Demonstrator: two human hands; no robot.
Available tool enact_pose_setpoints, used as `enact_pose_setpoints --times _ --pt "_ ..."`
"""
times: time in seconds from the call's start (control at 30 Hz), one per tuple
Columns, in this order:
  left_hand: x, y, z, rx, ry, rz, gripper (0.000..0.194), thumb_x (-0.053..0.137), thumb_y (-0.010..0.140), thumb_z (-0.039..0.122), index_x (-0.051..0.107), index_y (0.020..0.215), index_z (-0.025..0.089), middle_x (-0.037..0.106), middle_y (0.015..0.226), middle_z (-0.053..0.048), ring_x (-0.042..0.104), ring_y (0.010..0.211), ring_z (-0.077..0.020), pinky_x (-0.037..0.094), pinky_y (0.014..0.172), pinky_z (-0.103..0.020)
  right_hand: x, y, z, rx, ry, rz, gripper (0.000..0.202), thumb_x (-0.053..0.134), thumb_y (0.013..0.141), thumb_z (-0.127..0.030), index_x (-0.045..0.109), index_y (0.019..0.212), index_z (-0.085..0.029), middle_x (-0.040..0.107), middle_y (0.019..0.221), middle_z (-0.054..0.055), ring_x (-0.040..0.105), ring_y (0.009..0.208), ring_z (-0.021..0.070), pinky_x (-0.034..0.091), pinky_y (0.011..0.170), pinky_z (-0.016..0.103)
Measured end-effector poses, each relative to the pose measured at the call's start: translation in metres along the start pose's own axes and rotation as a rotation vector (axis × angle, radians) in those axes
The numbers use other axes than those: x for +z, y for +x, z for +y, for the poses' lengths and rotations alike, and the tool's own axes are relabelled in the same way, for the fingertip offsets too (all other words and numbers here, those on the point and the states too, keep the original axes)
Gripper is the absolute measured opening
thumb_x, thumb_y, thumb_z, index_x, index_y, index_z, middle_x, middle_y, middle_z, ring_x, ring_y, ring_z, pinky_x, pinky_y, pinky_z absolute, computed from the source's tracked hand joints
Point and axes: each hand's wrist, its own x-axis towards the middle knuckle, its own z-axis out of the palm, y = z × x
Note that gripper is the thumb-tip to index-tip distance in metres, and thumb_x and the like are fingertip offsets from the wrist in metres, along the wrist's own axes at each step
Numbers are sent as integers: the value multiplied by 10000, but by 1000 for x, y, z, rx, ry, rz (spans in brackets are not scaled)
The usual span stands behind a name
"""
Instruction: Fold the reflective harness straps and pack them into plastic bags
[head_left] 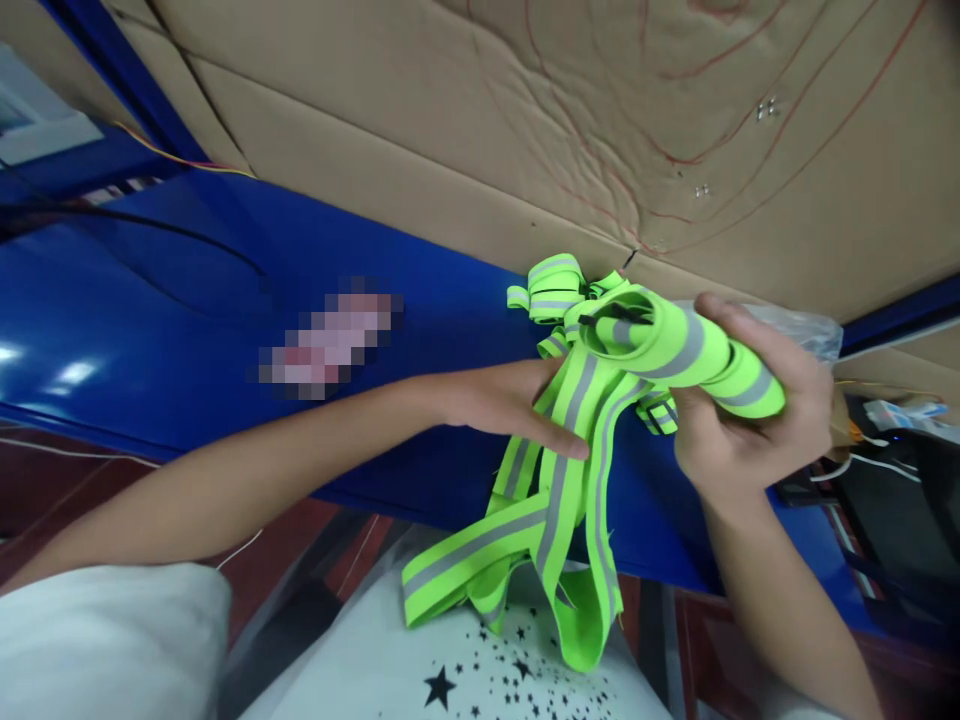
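Observation:
My right hand (757,420) is closed around a folded bundle of neon-green reflective straps (682,345) with grey centre stripes, raised above the blue table. From the bundle, long loose lengths hang past the table's front edge, over a white shirt with black stars. My left hand (517,405) grips these hanging straps, with its thumb across the front and its other fingers hidden behind them. Another rolled green strap (555,285) lies behind the bundle. A small folded green piece with a black buckle (660,412) shows between my hands.
The blue table (187,250) runs along a cardboard-covered panel (375,130) marked with red lines. A pixelated pinkish item (330,340) lies left of my left hand. Clear plastic (802,330) sits behind my right hand. Dark cables (172,225) cross the left side.

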Motion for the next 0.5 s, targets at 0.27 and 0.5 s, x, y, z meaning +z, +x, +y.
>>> enact_pose_setpoints --times 0.27,0.5 --pt "13 9 25 232 -283 394 879 941 649 204 569 1443 269 709 1326 -67 646 1280 -271 484 1116 -398 1 1 -13 34 -72 -80 561 730 897 -184 619 1428 -328 736 1293 32 720 1179 315 583 1067 497" --pt "49 4 -6 -163 -691 123 312 793 859 326 742 1112 150 794 945 -93 764 882 -235 611 898 -425 -7 -10 12 -169 -116 -296 533 642 977 -203 578 1471 -395 670 1423 26 697 1233 317 609 1044 479"
